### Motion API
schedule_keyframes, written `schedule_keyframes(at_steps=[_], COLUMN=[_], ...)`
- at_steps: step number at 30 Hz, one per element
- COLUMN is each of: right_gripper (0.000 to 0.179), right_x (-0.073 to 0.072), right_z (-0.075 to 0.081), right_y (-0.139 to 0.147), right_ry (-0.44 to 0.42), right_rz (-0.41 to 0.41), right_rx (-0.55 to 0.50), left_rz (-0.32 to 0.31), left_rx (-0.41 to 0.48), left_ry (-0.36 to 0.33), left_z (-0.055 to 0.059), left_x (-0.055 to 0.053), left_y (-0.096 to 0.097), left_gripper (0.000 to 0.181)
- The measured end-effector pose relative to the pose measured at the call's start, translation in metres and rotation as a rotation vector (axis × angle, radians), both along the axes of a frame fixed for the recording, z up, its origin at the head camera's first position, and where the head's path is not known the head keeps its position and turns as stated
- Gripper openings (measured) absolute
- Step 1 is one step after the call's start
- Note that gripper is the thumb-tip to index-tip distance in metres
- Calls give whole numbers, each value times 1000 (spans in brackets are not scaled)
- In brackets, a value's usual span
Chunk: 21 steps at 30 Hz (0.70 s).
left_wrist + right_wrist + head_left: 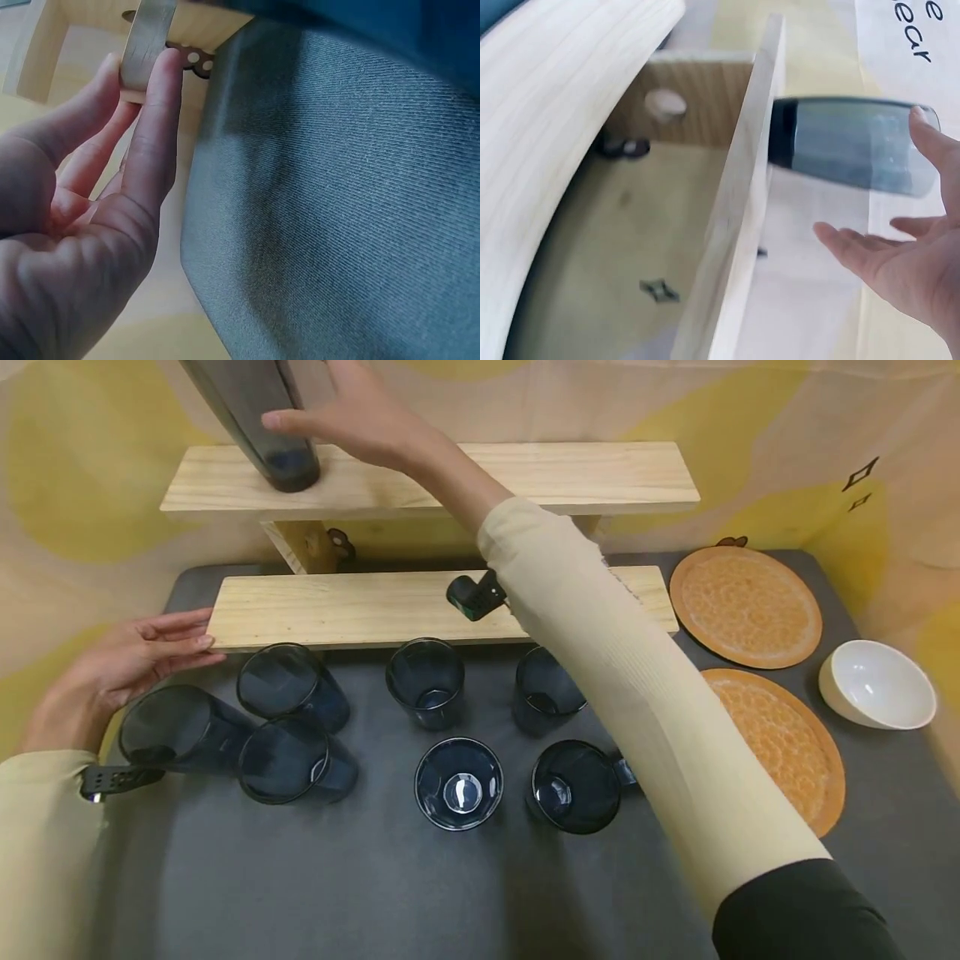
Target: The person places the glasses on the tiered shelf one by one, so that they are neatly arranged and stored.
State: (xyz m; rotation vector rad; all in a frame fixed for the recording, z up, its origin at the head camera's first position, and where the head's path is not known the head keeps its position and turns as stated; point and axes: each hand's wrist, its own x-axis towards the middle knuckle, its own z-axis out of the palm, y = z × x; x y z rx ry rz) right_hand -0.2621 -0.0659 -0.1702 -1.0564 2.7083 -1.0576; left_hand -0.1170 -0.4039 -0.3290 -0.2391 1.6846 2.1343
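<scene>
On the left end of the two-tier wooden shelf's upper board [465, 477] stands a tall smoky glass [251, 418]. My right hand [352, 418] is beside it, thumb extended and fingers spread; in the right wrist view the thumb [930, 142] overlaps the glass near its rim. My left hand [153, 652] pinches the left end of the lower board [330, 606] between thumb and fingers, which the left wrist view shows from close by. Below that hand, a tall dark glass [168, 727] stands near two dark tumblers [281, 681].
In front of the shelf are more dark tumblers [425, 685], a small dark glass [459, 785] and a dark glass mug [573, 789]. Two round orange-brown mats [746, 606] and a white bowl [877, 685] lie at right. Patterned cloth [750, 410] hangs behind the grey table [337, 877].
</scene>
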Motion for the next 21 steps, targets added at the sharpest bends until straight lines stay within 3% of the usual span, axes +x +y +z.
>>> schedule_keyframes(at_steps=[7,9,12,21], right_gripper=[74,72,73,63], right_x=[17,24,34,62], right_z=[6,9,11,11], right_y=[54,71,95,176], right_ry=[97,107,91,83], right_rz=[-27,-23,-32,-51], right_rx=[262,293,286,120], left_rz=[0,7,9,-3], left_rx=[73,87,96,76], left_ry=[-13,-4,-4,-7], left_z=[-3,-4,-4,-3], left_x=[2,3,4,6], left_y=[1,0,-2,-3], left_gripper=[44,44,43,43])
